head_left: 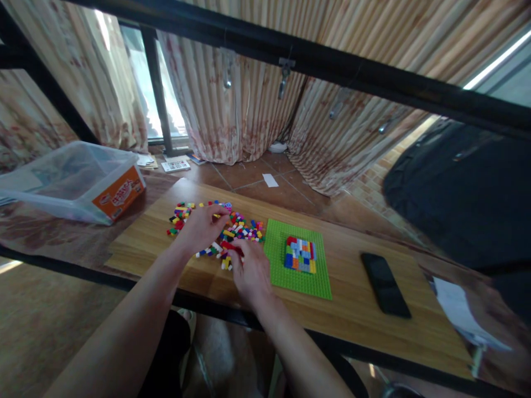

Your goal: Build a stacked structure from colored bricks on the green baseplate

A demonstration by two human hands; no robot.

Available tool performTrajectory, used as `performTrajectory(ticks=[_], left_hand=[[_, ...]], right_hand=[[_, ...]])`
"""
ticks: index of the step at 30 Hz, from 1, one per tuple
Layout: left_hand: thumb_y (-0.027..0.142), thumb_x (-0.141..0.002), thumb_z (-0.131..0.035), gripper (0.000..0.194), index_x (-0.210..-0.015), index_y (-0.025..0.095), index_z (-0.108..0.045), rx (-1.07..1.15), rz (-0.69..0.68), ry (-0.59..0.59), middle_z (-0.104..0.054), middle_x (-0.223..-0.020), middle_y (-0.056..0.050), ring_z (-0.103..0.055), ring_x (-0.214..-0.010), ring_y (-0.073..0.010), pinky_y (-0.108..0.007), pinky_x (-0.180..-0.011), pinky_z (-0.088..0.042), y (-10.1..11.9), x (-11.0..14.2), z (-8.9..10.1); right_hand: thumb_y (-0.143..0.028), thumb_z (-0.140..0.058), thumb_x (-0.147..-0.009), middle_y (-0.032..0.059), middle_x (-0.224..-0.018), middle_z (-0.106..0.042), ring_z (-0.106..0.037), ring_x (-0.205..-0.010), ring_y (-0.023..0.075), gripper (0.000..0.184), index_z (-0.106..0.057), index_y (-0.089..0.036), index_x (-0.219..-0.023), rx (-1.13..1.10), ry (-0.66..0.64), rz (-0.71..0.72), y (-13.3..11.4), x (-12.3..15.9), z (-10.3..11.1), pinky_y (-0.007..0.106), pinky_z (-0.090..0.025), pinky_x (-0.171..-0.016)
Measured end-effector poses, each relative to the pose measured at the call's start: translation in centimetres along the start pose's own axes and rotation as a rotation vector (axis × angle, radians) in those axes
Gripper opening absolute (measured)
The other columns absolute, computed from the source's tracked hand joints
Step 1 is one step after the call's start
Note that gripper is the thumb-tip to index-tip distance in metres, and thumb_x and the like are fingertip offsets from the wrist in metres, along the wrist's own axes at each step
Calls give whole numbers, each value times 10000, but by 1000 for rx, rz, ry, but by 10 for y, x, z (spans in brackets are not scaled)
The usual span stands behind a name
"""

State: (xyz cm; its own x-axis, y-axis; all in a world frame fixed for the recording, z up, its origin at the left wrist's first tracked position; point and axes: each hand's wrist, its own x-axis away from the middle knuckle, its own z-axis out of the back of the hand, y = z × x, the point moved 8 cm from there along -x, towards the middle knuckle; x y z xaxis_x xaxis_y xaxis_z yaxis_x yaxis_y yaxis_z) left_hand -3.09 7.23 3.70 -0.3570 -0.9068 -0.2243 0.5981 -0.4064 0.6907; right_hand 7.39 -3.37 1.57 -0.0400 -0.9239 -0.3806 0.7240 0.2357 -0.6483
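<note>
Head view. Tabletop (344, 271): smooth, wood-grained. Green plate (274, 276): thin, studded, carrying a blocky multicoloured brick panel (300, 255). Loose bricks (244, 228): small, oblong, plastic, scattered left of plate, beneath and around both hands. Right hand (254, 268): fingers pinching a red brick (229, 246). Left hand (203, 224): fingers narrow, above the bricks; grip, cannot tell.
</note>
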Motion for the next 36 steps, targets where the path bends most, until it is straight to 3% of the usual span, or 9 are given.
performTrajectory(ticks=[5,9,12,16,20,23,26,31,36], left_hand=[[388,-824,-541,272,-840,150,-673,456,-11,-297,-645,-721,-11,-568,-666,-137,-231,-602,-436,30,14,-51],[304,-777,-603,179,-818,143,-669,672,63,-427,-612,-675,5,-541,-618,-111,-226,-592,-432,47,26,-84],[273,-765,-624,170,-858,138,-669,797,162,-451,-622,-680,9,-531,-595,-97,-226,-589,-427,48,27,-93],[252,-784,-629,251,-1010,150,-674,929,213,-495,-686,-830,-21,-583,-679,-106,-258,-694,-461,48,26,-98],[212,-796,-642,371,-1165,182,-625,1024,145,-639,-693,-1048,-58,-626,-852,-141,-290,-793,-463,60,30,-106],[179,-805,-634,452,-1253,196,-571,1064,71,-744,-669,-1150,-83,-619,-990,-174,-313,-862,-451,75,36,-112],[160,-813,-617,466,-1272,209,-554,1094,64,-755,-641,-1216,-91,-609,-1047,-178,-313,-897,-442,83,37,-114],[168,-800,-626,488,-1277,215,-539,1095,121,-753,-649,-1191,-94,-620,-1028,-170,-295,-871,-455,84,40,-119],[172,-789,-616,431,-1215,186,-556,994,312,-628,-693,-1001,-57,-637,-785,-122,-290,-779,-475,65,35,-122]], right_hand=[[-229,-556,-876,23,-849,-663,-595,-801,179,90,-632,-202,-915,-109,174,-184,33,6,38,306,-460,-749],[-249,-567,-855,18,-811,-666,-599,-737,163,84,-629,-200,-883,-202,208,-272,49,13,54,292,-465,-690],[-279,-590,-848,28,-877,-684,-608,-750,155,128,-635,-204,-941,-301,126,-239,50,16,63,288,-475,-692],[-297,-629,-838,32,-992,-671,-612,-816,152,336,-588,-247,-1168,-406,-17,-174,52,22,79,307,-498,-751],[-344,-670,-824,43,-1171,-607,-579,-1035,194,448,-554,-311,-1255,-338,-63,-129,61,26,95,363,-487,-862],[-372,-698,-804,43,-1289,-539,-490,-1213,223,477,-559,-332,-1259,-288,-116,-81,61,26,99,424,-409,-1012],[-378,-692,-810,52,-1301,-521,-472,-1242,231,451,-577,-328,-1244,-238,-157,-58,58,26,97,445,-376,-1052],[-379,-699,-801,60,-1283,-531,-508,-1211,229,441,-588,-309,-1222,-199,-175,-58,57,28,97,431,-419,-1023],[-368,-689,-802,72,-1273,-535,-533,-1175,241,401,-602,-296,-1187,-113,-50,-108,86,29,130,429,-474,-954]])
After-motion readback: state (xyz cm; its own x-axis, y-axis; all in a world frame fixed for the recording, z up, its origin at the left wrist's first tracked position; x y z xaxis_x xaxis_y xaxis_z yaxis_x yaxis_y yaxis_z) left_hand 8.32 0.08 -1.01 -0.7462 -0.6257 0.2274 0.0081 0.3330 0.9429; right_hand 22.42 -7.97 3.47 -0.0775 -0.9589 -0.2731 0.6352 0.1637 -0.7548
